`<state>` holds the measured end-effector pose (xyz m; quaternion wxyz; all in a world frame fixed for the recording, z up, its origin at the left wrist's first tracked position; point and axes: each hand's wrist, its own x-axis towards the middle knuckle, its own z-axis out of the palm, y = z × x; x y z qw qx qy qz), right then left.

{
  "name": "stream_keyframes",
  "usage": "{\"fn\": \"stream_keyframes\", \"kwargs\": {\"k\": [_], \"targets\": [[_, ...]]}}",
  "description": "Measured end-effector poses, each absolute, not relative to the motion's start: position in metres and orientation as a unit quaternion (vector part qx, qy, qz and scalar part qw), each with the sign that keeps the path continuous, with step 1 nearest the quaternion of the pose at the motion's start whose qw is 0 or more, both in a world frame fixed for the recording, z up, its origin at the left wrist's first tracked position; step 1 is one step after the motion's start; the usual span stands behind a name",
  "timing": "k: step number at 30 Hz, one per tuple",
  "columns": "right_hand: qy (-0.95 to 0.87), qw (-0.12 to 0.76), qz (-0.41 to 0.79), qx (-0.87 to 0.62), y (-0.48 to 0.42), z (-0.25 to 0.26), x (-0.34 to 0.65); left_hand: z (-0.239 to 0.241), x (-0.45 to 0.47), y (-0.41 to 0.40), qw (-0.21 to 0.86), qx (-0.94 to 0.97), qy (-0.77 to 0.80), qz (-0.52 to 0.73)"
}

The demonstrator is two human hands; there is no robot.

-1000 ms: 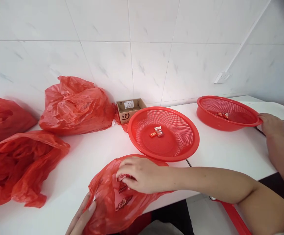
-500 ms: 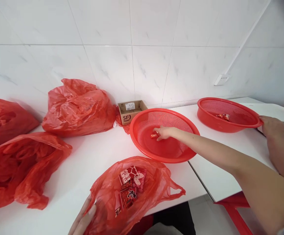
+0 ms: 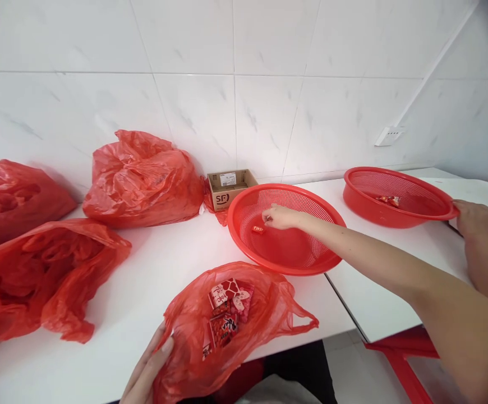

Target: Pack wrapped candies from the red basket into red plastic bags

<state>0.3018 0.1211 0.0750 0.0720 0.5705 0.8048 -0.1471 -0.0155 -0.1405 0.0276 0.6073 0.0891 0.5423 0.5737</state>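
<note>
At the lower left, my left hand (image 3: 149, 365) grips the edge of a red plastic bag (image 3: 265, 331), thumb on one side and fingers on the other. Inside the open bag lie several small printed snack packets (image 3: 224, 328), red, pink and white. My right hand (image 3: 281, 217) is over the floor of a red plastic sieve basket (image 3: 286, 266), its fingers curled together; whatever they hold is hidden. Just left of those fingers, a small red wrapped packet (image 3: 257, 229) lies on the basket floor.
A co-worker's hand (image 3: 477, 219) holds the rim of another red basket (image 3: 395, 219) containing wrapped pieces. Stuffed red bags (image 3: 143, 185) stand along the left, and a small cardboard box (image 3: 222, 199) sits by the wall. A table seam (image 3: 345, 303) runs below my right arm.
My right hand has closed its fingers and drawn slightly up from the small packet, which now lies apart from it. The left hand keeps its grip. The view has shifted slightly.
</note>
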Motion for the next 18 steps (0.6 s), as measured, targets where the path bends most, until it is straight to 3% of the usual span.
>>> {"fn": "stream_keyframes", "kwargs": {"k": [8, 18], "targets": [[0.795, 0.113, -0.102, 0.588, 0.113, 0.046, 0.267, 0.042, -0.004, -0.145, 0.582, 0.071, 0.547, 0.597], [0.825, 0.111, -0.085, 0.547, 0.113, 0.067, 0.279, 0.040, -0.005, -0.144, 0.600, 0.073, 0.531, 0.594]]}}
